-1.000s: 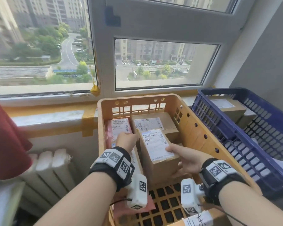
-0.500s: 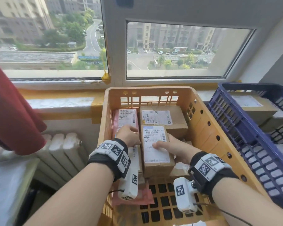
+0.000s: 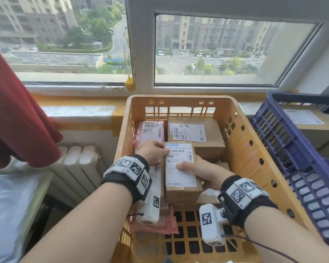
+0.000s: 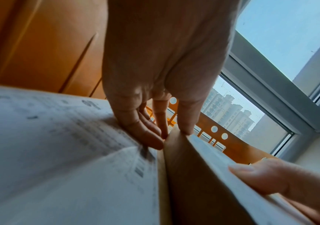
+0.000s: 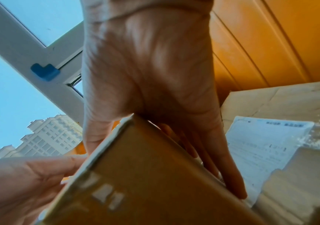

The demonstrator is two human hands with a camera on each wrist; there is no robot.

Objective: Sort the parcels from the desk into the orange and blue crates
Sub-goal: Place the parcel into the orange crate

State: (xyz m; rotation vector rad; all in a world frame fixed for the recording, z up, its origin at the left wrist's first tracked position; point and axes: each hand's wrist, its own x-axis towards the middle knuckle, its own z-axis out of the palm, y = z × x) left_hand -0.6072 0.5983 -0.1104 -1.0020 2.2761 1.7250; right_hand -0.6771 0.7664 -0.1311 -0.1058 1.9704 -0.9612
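A small brown parcel (image 3: pixel 179 179) with a white label lies low in the orange crate (image 3: pixel 179 98), on top of other parcels. My right hand (image 3: pixel 198 170) grips its right side, thumb on the label and fingers (image 5: pixel 222 159) down the side. At its far left corner my left hand (image 3: pixel 153 151) pinches the edge: the thumb rests on top and the fingers (image 4: pixel 145 134) go down between it and the pink parcel (image 3: pixel 150 130). A larger brown box (image 3: pixel 194 133) sits behind. The blue crate (image 3: pixel 285 149) stands to the right.
The blue crate holds a brown box (image 3: pixel 311 122). A red cloth (image 3: pixel 17 114) hangs at the left over a white radiator (image 3: pixel 78 164). The window sill (image 3: pixel 74 112) runs behind both crates. The near part of the orange crate's grid floor (image 3: pixel 188 243) is bare.
The small parcel has come down from a tilted, raised pose to lie flat among the others. My left hand has shifted from the pink parcel onto the small parcel's far left corner.
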